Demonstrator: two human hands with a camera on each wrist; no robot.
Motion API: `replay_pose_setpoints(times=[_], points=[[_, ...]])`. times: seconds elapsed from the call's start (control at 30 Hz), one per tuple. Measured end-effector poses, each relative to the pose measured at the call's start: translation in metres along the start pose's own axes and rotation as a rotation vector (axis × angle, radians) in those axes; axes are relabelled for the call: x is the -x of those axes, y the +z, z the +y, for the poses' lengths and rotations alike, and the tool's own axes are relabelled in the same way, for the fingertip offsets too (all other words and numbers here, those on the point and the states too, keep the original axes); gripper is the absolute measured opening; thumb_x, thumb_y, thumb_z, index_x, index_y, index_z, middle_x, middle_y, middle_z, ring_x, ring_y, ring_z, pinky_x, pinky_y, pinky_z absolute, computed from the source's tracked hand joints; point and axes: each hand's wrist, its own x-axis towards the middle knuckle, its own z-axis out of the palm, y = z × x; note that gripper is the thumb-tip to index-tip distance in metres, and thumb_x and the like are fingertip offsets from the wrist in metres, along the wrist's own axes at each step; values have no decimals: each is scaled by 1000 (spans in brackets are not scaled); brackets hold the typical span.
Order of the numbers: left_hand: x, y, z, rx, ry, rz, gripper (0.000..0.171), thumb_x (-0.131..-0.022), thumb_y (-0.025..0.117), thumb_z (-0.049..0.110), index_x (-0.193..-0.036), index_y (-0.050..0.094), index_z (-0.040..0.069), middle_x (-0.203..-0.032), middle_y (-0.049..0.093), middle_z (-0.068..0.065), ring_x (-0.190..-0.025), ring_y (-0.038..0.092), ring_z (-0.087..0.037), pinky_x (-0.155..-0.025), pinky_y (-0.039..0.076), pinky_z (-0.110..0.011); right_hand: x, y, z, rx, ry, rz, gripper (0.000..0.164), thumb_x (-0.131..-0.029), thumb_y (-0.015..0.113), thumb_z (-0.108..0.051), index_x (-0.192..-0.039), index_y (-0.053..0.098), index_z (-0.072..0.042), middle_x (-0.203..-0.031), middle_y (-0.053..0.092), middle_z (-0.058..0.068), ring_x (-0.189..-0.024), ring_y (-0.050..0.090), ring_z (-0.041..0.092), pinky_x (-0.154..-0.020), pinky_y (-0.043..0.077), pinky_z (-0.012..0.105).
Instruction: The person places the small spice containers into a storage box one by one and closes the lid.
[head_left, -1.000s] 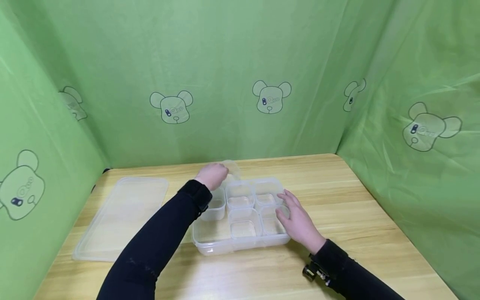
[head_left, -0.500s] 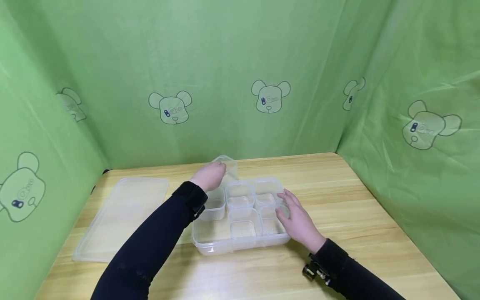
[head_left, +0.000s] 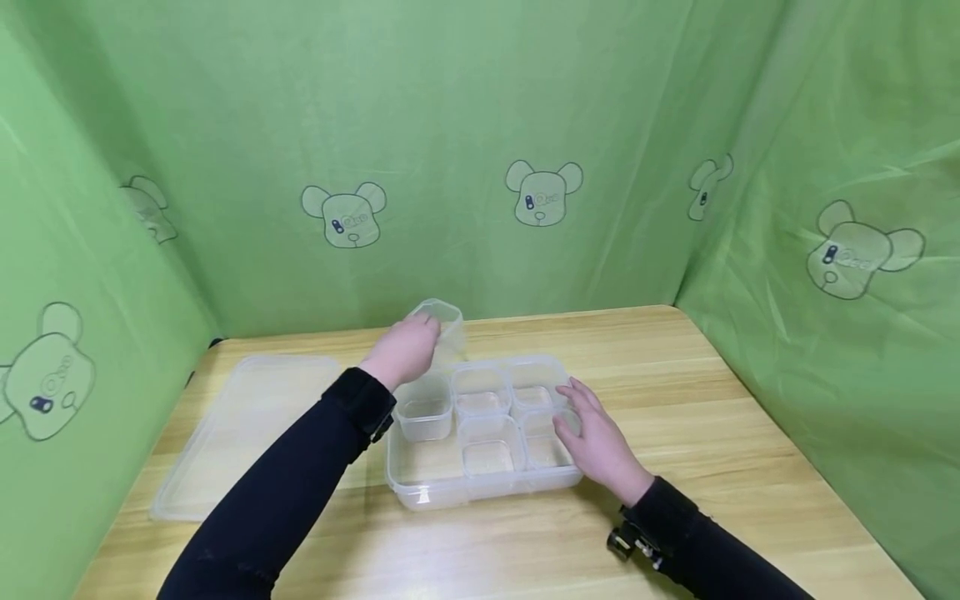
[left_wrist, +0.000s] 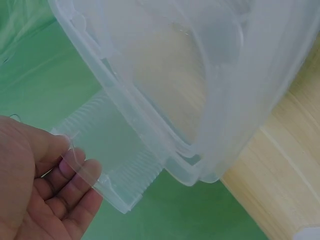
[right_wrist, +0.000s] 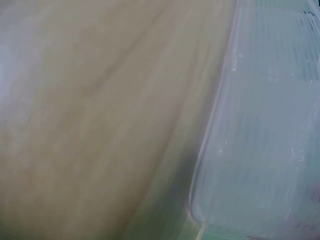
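Thumb and fingers of my left hand [head_left: 406, 350] pinch the rim of a small clear plastic container [head_left: 452, 332] behind the back left of a large clear plastic box [head_left: 442, 497]. In the left wrist view this container [left_wrist: 112, 140] shows ribbed sides, with the large box's corner [left_wrist: 182, 167] beside it. Several matching small containers [head_left: 427, 427] sit inside the large box, leaving its front left corner bare. My right hand [head_left: 600, 442] rests at the box's right side with relaxed, spread fingers. In the right wrist view, the box's wall [right_wrist: 250, 130] fills the right part.
A large flat translucent lid [head_left: 240, 433] lies on the wooden table [head_left: 712, 417] left of the box. Green fabric walls [head_left: 450, 100] with bear-head prints stand behind and on both sides of the table.
My left hand has drawn the small container leftward and a little up, tilting it, behind the box. The back left container inside shows more. The right hand stays in place.
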Motion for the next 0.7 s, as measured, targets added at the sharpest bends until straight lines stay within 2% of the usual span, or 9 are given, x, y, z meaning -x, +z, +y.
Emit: replay_pose_setpoints(times=[0.23, 0.43, 0.7], points=[[11, -7, -1, 34, 38, 67, 21, -105, 44, 10, -110, 59, -4, -106, 62, -16, -104, 61, -33, -97, 48, -44, 1, -1, 0, -9, 6, -11, 53, -100, 58, -19, -146, 43, 2, -159, 23, 27, -134, 41, 49, -107, 35, 62], [21, -16, -1, 54, 35, 105, 22, -105, 44, 11, -111, 59, -4, -106, 62, -16, -101, 61, -31, -94, 50, -44, 1, -2, 0, -3, 4, -2, 51, -101, 57, -18, -145, 43, 2, -158, 24, 27, -134, 42, 49, -107, 36, 62], [36, -24, 1, 96, 31, 143, 18, -105, 46, 12, -103, 59, 1, -96, 59, -10, -93, 58, -27, -88, 50, -42, 0, -1, 2, -1, -6, 4, 51, -100, 57, -18, -145, 44, 2, -158, 24, 27, -134, 41, 49, -107, 35, 63]])
